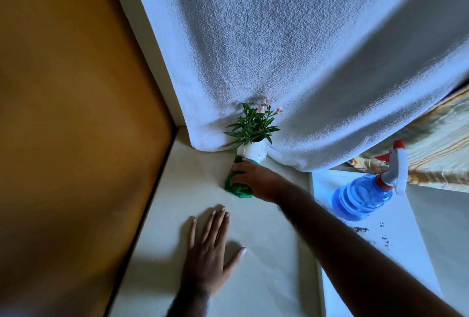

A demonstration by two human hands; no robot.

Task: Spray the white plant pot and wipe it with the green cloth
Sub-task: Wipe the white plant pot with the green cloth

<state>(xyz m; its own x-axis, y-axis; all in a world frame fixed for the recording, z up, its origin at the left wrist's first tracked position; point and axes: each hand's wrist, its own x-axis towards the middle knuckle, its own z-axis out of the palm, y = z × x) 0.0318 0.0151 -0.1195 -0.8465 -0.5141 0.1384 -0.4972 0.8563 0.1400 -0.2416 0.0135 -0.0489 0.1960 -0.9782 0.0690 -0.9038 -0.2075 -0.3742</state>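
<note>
White plant pot (254, 151) stands against the curtain (291, 50), small, likely light and tippy, probably slick where wet. My right hand (256, 182) clutches the green cloth (234, 187), soft and bunched, touching the pot's base. Left hand (210, 248) lies flat nearer me, grasping nothing; it could steady the pot's side. Spray bottle (363, 197) sits right of pot.
</note>
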